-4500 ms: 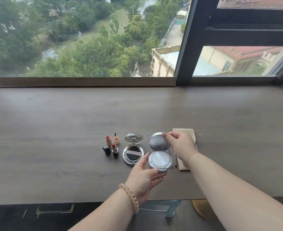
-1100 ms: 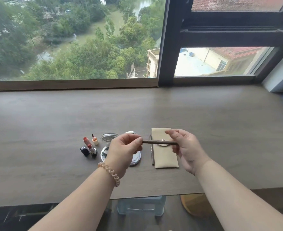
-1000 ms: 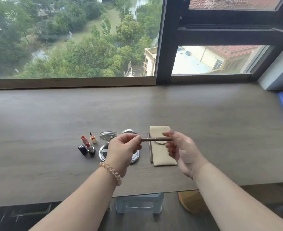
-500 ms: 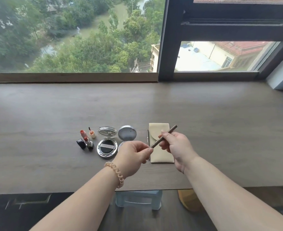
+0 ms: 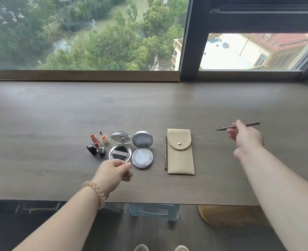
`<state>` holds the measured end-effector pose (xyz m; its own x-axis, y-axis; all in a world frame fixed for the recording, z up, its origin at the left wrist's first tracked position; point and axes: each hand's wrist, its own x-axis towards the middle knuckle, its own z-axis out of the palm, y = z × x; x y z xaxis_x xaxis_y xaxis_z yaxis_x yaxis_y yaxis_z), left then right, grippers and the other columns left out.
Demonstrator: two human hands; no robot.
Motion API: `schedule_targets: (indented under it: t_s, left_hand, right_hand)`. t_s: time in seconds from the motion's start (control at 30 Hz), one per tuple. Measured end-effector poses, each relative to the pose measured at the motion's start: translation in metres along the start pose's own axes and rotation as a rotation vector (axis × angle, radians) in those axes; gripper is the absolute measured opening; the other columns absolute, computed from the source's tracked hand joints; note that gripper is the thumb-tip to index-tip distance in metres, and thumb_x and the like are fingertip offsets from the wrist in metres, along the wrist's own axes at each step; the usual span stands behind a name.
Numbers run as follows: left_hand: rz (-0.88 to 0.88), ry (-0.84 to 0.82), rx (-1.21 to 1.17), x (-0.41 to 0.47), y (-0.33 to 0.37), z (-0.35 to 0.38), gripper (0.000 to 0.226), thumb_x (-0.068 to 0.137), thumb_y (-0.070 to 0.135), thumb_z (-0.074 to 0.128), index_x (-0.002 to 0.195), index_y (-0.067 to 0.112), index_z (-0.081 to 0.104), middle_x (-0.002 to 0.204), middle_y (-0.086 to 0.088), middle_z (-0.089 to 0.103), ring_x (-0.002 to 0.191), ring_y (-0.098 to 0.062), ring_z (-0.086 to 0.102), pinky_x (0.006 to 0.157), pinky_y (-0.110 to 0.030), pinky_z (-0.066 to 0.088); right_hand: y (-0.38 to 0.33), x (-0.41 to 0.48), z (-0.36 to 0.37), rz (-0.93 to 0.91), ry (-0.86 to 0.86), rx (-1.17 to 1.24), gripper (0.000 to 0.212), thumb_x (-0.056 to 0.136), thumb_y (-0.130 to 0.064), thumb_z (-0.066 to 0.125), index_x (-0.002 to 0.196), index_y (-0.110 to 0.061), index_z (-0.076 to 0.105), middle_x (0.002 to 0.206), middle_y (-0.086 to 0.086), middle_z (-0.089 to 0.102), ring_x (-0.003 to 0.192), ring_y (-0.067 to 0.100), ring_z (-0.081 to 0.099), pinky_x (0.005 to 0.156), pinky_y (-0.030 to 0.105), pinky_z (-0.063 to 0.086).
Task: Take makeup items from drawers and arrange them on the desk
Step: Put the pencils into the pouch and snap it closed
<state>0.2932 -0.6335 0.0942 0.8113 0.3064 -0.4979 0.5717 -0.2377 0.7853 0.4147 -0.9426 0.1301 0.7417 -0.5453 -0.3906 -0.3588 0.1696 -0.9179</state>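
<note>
One slim pencil (image 5: 240,126), uncapped, pinched mid-shaft in right hand (image 5: 246,137) above desk (image 5: 222,98), right of pouch (image 5: 180,151). Likely light, stiff, tip fragile. Left hand (image 5: 113,172) pinches something small, probably its cap.
</note>
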Motion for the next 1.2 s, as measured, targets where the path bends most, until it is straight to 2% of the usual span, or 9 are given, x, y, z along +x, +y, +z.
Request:
schedule_targets:
  t_s: [0.07,0.13,0.2,0.27,0.37,0.47,0.67,0.93,1.2]
  left_hand:
    - [0.029,-0.025,-0.017,0.004,0.012,0.020,0.015,0.084,0.008,0.061,0.070,0.008,0.066,0.059,-0.005,0.070,0.061,-0.027,0.067,0.082,-0.045,0.056]
    - [0.087,-0.036,0.080,0.011,0.026,0.037,0.014,0.077,0.014,0.060,0.065,0.018,0.066,0.066,-0.004,0.073,0.071,-0.026,0.070,0.079,-0.041,0.057]
    - [0.136,0.021,0.256,0.018,0.036,0.048,0.009,0.076,0.024,0.061,0.069,0.022,0.066,0.073,0.001,0.073,0.080,-0.021,0.069,0.077,-0.034,0.055]
    - [0.156,0.107,0.450,0.027,0.040,0.055,0.013,0.077,0.037,0.060,0.070,0.027,0.064,0.084,0.004,0.071,0.092,-0.019,0.064,0.085,-0.033,0.047]
    - [0.192,0.206,0.828,0.038,0.041,0.067,0.026,0.079,0.051,0.054,0.084,0.032,0.072,0.100,0.003,0.064,0.110,-0.025,0.046,0.085,-0.038,0.030]
    - [0.246,0.239,0.921,0.047,0.033,0.078,0.032,0.079,0.056,0.052,0.086,0.033,0.072,0.104,0.002,0.055,0.113,-0.025,0.037,0.088,-0.041,0.028]
    - [0.347,0.281,0.927,0.054,0.015,0.089,0.036,0.081,0.052,0.049,0.081,0.025,0.072,0.105,0.004,0.048,0.111,-0.022,0.031,0.088,-0.039,0.016]
    - [0.436,0.262,1.008,0.059,0.008,0.089,0.035,0.083,0.050,0.047,0.083,0.023,0.070,0.107,0.003,0.046,0.113,-0.023,0.029,0.087,-0.039,0.016]
    - [0.412,0.261,0.981,0.064,0.004,0.089,0.035,0.080,0.052,0.050,0.083,0.021,0.068,0.104,0.002,0.047,0.110,-0.024,0.033,0.090,-0.040,0.022]
  right_hand:
    - [0.024,-0.018,0.022,-0.073,-0.162,-0.055,0.010,0.090,-0.017,0.055,0.084,-0.020,0.062,0.053,-0.007,0.066,0.064,0.004,0.063,0.071,0.020,0.045]
    - [0.053,-0.039,0.044,-0.242,-0.314,-0.214,0.016,0.088,-0.010,0.056,0.097,-0.020,0.065,0.079,-0.003,0.069,0.077,0.006,0.065,0.076,0.019,0.046]
    - [0.080,-0.054,0.057,-0.567,-0.424,-0.625,0.029,0.083,-0.014,0.058,0.108,-0.026,0.065,0.095,-0.004,0.070,0.095,0.015,0.062,0.088,0.029,0.042]
    - [0.102,-0.062,0.061,-0.885,-0.512,-0.969,0.042,0.074,-0.017,0.057,0.114,-0.028,0.064,0.103,-0.003,0.070,0.109,0.021,0.057,0.095,0.036,0.029]
    - [0.125,-0.064,0.061,-1.052,-0.593,-1.163,0.049,0.068,-0.013,0.057,0.115,-0.025,0.063,0.103,-0.004,0.071,0.119,0.025,0.054,0.098,0.041,0.021]
    - [0.138,-0.060,0.062,-1.120,-0.541,-1.245,0.048,0.067,-0.015,0.058,0.113,-0.026,0.063,0.098,-0.007,0.071,0.120,0.027,0.054,0.096,0.044,0.020]
    - [0.158,-0.054,0.072,-1.175,-0.462,-1.346,0.055,0.068,-0.023,0.071,0.121,-0.028,0.058,0.117,-0.003,0.066,0.126,0.029,0.050,0.100,0.044,0.018]
    - [0.168,-0.053,0.074,-1.110,-0.445,-1.344,0.056,0.074,-0.031,0.055,0.130,-0.034,0.048,0.129,0.002,0.058,0.130,0.031,0.043,0.103,0.046,0.016]
    - [0.164,-0.055,0.071,-1.118,-0.447,-1.301,0.067,0.070,-0.032,0.065,0.133,-0.031,0.044,0.131,-0.001,0.057,0.131,0.030,0.042,0.103,0.044,0.015]
